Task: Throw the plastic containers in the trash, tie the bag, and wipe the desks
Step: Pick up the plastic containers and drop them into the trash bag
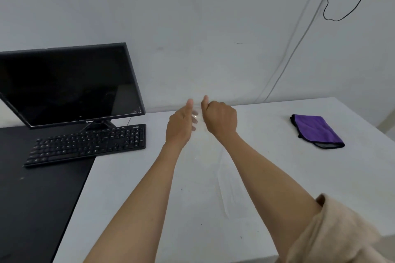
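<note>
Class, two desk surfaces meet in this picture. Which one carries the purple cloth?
The white desk on the right carries the purple cloth; the black desk on the left holds the keyboard.

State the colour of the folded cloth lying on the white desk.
Purple with black edging: the folded cloth, seen best in the head view.

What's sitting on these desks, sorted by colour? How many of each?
Black: 2, the monitor and the keyboard
Purple: 1, the cloth
Clear: 1, a see-through plastic container between the left hand and right hand
Total: 4
</note>
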